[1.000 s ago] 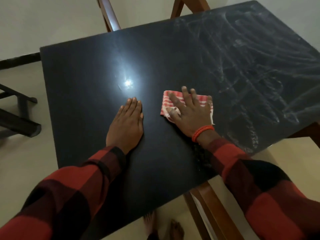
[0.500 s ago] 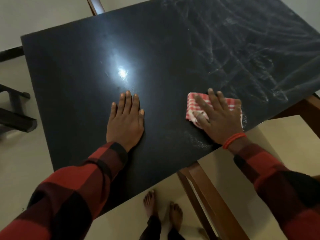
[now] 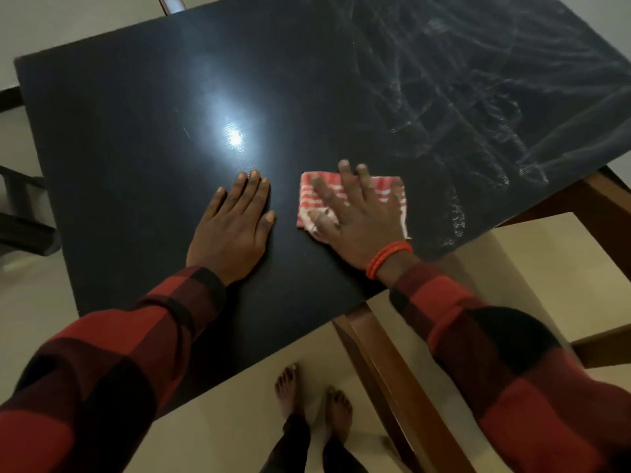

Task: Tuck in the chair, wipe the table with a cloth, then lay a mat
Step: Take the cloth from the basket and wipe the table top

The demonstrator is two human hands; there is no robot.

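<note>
wiping step was in hand, judging by the layout: the left hand (image 3: 235,227) lay flat on the dark bench (image 3: 143,138), fingers straight and close together, palm down, holding nothing; it looked like a brace so the body could lean over while the other arm worked. the right hand (image 3: 355,213) was spread wide, palm down, pressing the red-and-white striped cloth (image 3: 392,191) flat against the bench, not pinching or bunching it; flat pressure probably kept the whole cloth in contact for the wipe. cloth sat just beside the left hand, at its 3 o'clock, near the bench's near-right edge. an orange bracelet (image 3: 387,256) ringed the right wrist. chalky smears (image 3: 478,107) covered the bench from the cloth's 12 to 3 o'clock, so that part likely remained to be wiped, while the area at 9 to 11 o'clock looked glossy, with a light glare (image 3: 234,138). a wooden chair (image 3: 403,380) part showed under the bench edge at the right hand's 6 o'clock; whether it was fully tucked could not be told. no mat was in view. bare feet (image 3: 312,401) stood on the floor below.
</note>
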